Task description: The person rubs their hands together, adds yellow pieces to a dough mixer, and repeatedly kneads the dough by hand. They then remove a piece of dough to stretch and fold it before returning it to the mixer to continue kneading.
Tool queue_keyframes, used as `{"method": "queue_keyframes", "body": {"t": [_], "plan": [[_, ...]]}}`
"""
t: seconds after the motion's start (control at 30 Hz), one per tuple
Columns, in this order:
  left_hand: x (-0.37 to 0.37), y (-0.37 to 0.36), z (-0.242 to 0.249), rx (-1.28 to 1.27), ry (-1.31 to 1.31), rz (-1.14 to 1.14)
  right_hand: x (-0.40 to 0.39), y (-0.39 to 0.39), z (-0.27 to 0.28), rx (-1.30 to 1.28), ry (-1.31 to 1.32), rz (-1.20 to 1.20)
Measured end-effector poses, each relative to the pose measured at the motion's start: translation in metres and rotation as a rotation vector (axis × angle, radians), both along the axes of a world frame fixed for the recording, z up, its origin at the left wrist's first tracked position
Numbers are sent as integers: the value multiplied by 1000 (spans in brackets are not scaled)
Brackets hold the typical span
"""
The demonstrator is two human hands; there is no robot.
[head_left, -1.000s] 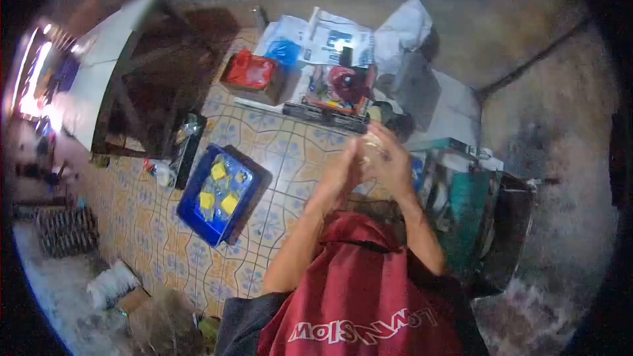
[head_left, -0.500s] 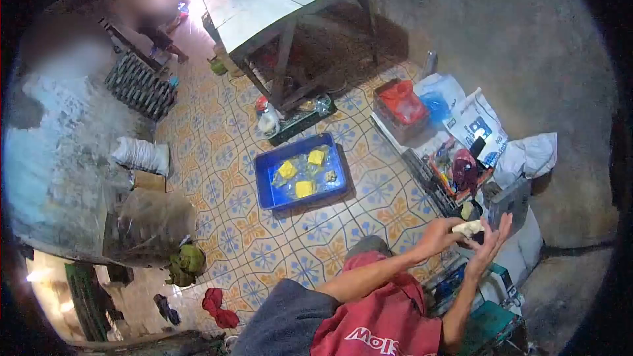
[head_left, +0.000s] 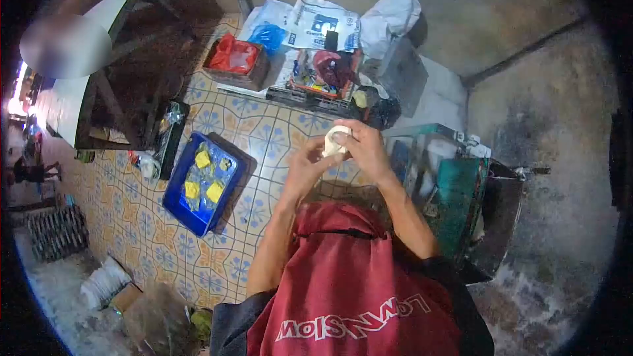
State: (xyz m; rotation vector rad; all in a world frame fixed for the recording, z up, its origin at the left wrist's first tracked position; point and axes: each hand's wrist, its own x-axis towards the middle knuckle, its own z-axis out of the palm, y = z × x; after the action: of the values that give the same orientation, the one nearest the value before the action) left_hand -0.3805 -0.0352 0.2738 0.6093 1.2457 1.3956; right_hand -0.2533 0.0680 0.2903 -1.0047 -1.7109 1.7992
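A pale cream, dough-like lump [head_left: 337,141] is held up between my two hands in front of my chest. My left hand [head_left: 308,168] has its fingers curled on the lump's lower left side. From the upper right, my right hand [head_left: 366,148] grips the same lump, with its thumb pressed on the face. Part of the lump is hidden behind the fingers. On the floor to the left sits a blue tray [head_left: 173,199] holding yellow blocks [head_left: 214,191] and a small greyish lump [head_left: 225,164].
Beyond my hands stand a box with red plastic [head_left: 234,59], a crate of mixed items [head_left: 323,76] and a grey container [head_left: 403,78]. A green machine-like unit [head_left: 455,188] is close on my right. A table [head_left: 99,92] and a person [head_left: 66,46] are at far left.
My view has turned right, so the tray and table now appear farther left. My right hand's fingers were stretched out beside the lump; now they are closed on it.
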Motion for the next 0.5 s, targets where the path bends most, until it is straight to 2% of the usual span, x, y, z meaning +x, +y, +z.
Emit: {"method": "queue_keyframes", "body": {"t": [0.03, 0.17, 0.2, 0.3, 0.43, 0.47, 0.5], "plan": [[-3, 0, -1, -6, -112, -43, -1, 1, -2, 47, -42, 5], [2, 17, -17, -80, -73, 11, 4, -2, 1, 59, -18, -69], [4, 18, -4, -110, -38, 55, 8, -1, 23, -52, -99, -48], [9, 20, 11, -77, -146, 189, 24, 3, 13, -214, 198, 11], [14, 24, 9, -74, -311, 206, 30, 7, 2, -129, 115, 18], [15, 25, 6, -63, -343, 208, 32, 5, 4, -290, 132, -87], [16, 26, 6, -54, -376, 210, 30, 4, 11, -284, 146, -95]]}}
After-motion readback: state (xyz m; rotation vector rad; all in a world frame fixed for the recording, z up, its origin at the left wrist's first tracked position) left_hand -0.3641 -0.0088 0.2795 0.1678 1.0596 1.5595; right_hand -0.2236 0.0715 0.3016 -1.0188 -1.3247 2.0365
